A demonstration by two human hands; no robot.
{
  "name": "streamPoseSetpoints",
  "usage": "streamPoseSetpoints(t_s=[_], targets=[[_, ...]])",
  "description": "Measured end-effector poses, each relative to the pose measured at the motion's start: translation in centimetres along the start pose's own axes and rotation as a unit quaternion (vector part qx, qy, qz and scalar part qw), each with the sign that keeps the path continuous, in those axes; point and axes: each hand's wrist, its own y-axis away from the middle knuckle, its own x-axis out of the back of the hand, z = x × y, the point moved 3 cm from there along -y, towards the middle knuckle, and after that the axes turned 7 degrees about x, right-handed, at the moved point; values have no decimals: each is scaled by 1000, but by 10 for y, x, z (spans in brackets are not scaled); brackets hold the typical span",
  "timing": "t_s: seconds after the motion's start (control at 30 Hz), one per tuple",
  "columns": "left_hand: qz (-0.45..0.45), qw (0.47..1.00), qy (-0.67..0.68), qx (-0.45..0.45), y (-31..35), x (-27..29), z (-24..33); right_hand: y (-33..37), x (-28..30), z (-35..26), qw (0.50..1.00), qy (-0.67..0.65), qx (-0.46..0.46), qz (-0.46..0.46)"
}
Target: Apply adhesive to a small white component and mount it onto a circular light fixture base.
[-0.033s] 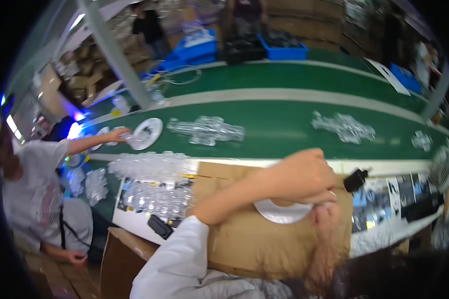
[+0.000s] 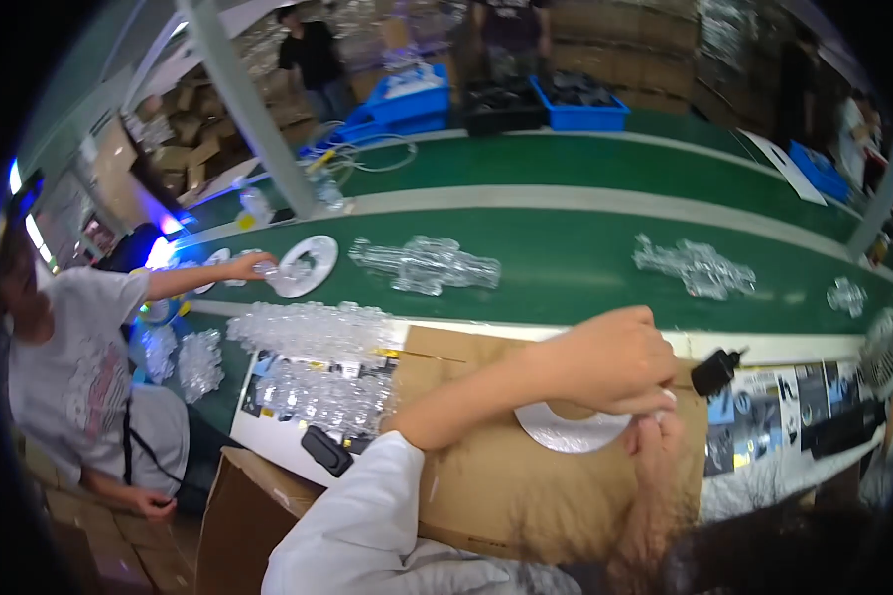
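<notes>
My left hand (image 2: pixel 620 362) is closed, its forearm crossing the cardboard from the lower left. Just below its fingertips, my right hand (image 2: pixel 655 441) is closed too, with the fingers of both hands meeting. A small whitish bit shows between the fingertips, too small to name. Under my left hand lies a flat white ring (image 2: pixel 571 433) on a brown cardboard sheet (image 2: pixel 466 486). Its right edge reaches my right fingers; whether they grip it I cannot tell. My left wrist hides part of the ring. A black bottle (image 2: pixel 716 372) lies right of my hands.
Clear plastic bubble packaging (image 2: pixel 313 327) lies left of the cardboard, near a black oblong object (image 2: pixel 324 451). Beyond runs a green conveyor (image 2: pixel 566 263) carrying clear wrapped pieces (image 2: pixel 427 265). At left, a co-worker's hand (image 2: pixel 253 266) touches another white ring (image 2: pixel 319 260). Blue bins (image 2: pixel 585 117) stand behind.
The whole view has shifted slightly, so things sit a little lower and further right. My hands stay together over the ring's right side, with a small whitish bit now showing at the fingertips.
</notes>
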Motion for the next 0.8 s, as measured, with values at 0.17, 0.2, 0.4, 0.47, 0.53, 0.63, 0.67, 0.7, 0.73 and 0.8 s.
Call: streamPoseSetpoints(t_s=[0.17,0.2,0.4,0.47,0.53,0.63,0.67,0.7,0.73,0.8], targets=[[-4,997,-52,51,7,4,-12,-20,-12,-9,999,1,-41,-17],[9,996,-64,60,9,5,-14,-21,-14,-8,998,8,-51,-29],[-23,994,-79,75,1,-2,-21,-15,-16,-20,995,15,-92,33],[0,995,-40,93,-1,-5,-24,-16,-14,-18,996,-10,-77,42],[7,994,3,109,7,4,-25,-23,-19,-8,995,-64,-66,24],[-16,996,29,80,9,12,-25,-30,-26,-4,988,-136,-78,-5],[-14,995,46,87,7,9,-23,-28,-26,-3,986,-138,-92,4],[-12,994,52,98,6,9,-21,-29,-26,-3,984,-146,-102,4],[-13,994,68,89,4,7,-18,-28,-21,-3,985,-135,-106,18],[-25,989,92,118,0,0,-17,-25,-15,-4,987,-121,-94,-37]])
